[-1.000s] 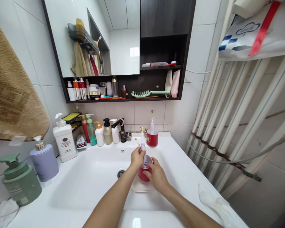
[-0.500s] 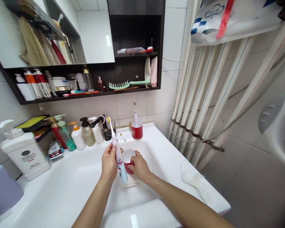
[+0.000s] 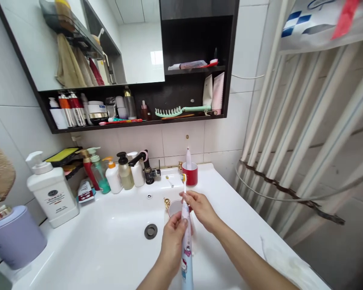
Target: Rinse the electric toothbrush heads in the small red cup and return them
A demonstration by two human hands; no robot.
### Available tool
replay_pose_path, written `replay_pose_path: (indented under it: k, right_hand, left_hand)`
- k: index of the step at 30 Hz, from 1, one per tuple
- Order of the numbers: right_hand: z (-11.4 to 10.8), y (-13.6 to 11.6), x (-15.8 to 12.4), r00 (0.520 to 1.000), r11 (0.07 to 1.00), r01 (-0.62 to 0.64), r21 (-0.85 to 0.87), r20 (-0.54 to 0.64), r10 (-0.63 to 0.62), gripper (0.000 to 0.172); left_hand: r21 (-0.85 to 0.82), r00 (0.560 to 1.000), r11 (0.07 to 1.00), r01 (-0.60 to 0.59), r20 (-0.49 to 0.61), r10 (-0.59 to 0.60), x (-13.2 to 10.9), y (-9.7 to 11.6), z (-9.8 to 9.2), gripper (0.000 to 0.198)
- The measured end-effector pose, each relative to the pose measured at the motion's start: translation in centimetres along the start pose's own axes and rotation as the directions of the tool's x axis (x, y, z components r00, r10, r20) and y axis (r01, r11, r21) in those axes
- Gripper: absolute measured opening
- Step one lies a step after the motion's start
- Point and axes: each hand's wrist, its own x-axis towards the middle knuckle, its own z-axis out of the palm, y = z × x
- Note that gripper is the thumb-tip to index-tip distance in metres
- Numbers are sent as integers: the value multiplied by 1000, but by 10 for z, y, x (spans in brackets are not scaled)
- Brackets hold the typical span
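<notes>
My left hand (image 3: 173,237) is wrapped round the handle of a white and pale blue electric toothbrush (image 3: 186,245) with cartoon prints, held upright over the white sink (image 3: 109,241). The brush head (image 3: 183,178) points up. My right hand (image 3: 201,207) pinches the toothbrush neck just below the head. Behind my hands a red cup (image 3: 174,208) with a white inside stands on the sink's edge, partly hidden.
A second red cup (image 3: 191,173) with a toothbrush stands at the back right by the black tap (image 3: 143,161). Pump bottles (image 3: 113,177) line the back left, with a big white bottle (image 3: 51,189) and a purple one (image 3: 15,233). A white cloth (image 3: 287,266) lies right; radiator pipes (image 3: 305,133) stand beyond.
My left hand has drawn the toothbrush nearer to me, over the sink's front. My right hand has let go of the red cup and now pinches the brush neck.
</notes>
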Motion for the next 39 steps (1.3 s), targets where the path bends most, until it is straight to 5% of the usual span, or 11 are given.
replay_pose_path:
  k: [3,8,15,21,27,34,39]
  right_hand:
    - [0,0,0,996,985,-86,150,52,79,22]
    - [-8,-3,-7,982,894,-190,407,70,177,21]
    - [-3,0,-10,987,881,-132,454,-20,158,20]
    - [-1,-1,-11,986,811,-146,566,17,166,17]
    - [1,0,-10,985,818,-125,561,-31,172,17]
    - [3,-1,-11,982,767,-124,629,-32,185,16]
    - [3,-1,-12,980,769,-119,628,-48,192,16]
  left_hand:
    - [-75,993,996,41,114,-32,-1,0,0,23]
    - [-96,923,941,323,252,-291,-4,-4,2,36]
    - [150,984,987,61,159,-85,-4,-12,2,38]
    - [-10,923,956,294,265,-281,-6,-10,3,44]
    - [108,967,991,83,233,-107,-6,-13,2,35]
    - [-1,940,969,249,243,-241,-9,-11,7,40]
    - [36,946,978,205,249,-207,-9,-9,6,40]
